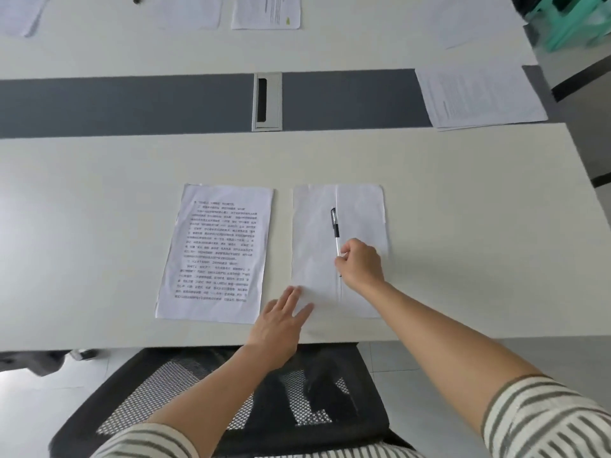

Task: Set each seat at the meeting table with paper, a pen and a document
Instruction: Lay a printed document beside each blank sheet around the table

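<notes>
Table [99, 209] off-white, dark grey centre strip [132, 104]. Document [215, 252] white with black print; paper [314, 226] plain white; pen [334, 223] black and clear. Sleeves [545, 421] white, grey-striped; chair [347, 424] black mesh.

The single wide-angle head-worn camera looks forward and steeply down from above a black mesh chair back [158, 398], close over the near edge of the white, grey-striped counter [82, 209], reaching its far side.
</notes>
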The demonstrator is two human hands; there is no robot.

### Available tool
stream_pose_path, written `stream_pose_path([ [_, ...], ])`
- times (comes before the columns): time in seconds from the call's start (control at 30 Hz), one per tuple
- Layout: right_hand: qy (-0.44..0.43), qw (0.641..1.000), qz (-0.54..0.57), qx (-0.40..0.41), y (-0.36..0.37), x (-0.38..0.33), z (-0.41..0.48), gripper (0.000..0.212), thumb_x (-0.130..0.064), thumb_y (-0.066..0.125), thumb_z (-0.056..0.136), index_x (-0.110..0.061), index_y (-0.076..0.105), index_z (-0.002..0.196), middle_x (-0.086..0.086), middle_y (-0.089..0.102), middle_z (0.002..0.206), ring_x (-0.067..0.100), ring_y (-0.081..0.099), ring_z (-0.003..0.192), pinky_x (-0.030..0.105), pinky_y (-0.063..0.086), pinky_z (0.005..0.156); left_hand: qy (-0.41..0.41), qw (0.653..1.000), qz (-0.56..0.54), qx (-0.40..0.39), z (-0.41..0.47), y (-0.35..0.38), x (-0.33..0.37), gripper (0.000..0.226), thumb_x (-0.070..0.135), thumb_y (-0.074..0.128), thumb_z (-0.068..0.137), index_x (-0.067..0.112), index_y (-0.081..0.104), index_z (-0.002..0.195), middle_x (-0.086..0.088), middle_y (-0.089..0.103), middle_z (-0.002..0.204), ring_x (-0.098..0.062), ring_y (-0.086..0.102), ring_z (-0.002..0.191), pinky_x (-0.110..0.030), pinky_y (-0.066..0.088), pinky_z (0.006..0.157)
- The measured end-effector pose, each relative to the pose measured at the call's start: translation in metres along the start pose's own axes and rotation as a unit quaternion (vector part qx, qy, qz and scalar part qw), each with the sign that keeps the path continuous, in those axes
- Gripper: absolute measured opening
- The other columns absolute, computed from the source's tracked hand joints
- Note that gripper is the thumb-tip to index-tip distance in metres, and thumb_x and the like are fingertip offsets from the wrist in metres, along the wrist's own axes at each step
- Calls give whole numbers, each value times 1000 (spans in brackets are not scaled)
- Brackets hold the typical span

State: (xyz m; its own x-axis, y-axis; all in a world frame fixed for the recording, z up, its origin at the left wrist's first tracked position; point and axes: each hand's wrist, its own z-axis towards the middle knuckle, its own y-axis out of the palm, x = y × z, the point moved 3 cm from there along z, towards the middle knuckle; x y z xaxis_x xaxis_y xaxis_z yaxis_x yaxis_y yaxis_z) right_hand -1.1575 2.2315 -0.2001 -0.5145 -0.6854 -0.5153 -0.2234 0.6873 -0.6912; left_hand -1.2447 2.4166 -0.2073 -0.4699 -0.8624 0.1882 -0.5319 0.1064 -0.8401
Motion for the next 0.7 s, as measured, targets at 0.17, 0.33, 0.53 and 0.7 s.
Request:
stream_pose_path([
  [0.17,16,999,-47,-2,8,1,3,19,-16,58,85,-5,60,101,13,68,101,34,63,95,35,51,78,0,1000,-7,-11,2,-4,0,60,18,39,97,26,17,151,-8,-5,162,-23,-9,149,-40,11,119],
  [0.33,16,998,-58,-13,-1,-1,1,30,-22,63,84,-6,57,108,9,64,101,32,62,98,34,50,77,4,1000,-23,-8,-2,-15,-2,57,24,40,97,26,19,150,-8,-1,162,-24,-2,149,-40,14,119],
  [0.53,-43,998,7,54,-14,-33,-22,34,-23,61,89,-10,60,120,5,68,110,26,64,101,32,47,84,-139,957,-180,178,-35,-43,-74,44,25,50,95,20,46,138,-7,28,154,-26,30,140,-42,27,115],
  [0.7,-35,990,98,-97,41,-93,-49,50,-26,65,90,-10,51,135,8,60,129,20,60,113,28,46,91,-283,933,-177,137,-54,-38,-193,46,25,54,92,21,48,137,-10,30,152,-31,33,136,-46,34,109],
])
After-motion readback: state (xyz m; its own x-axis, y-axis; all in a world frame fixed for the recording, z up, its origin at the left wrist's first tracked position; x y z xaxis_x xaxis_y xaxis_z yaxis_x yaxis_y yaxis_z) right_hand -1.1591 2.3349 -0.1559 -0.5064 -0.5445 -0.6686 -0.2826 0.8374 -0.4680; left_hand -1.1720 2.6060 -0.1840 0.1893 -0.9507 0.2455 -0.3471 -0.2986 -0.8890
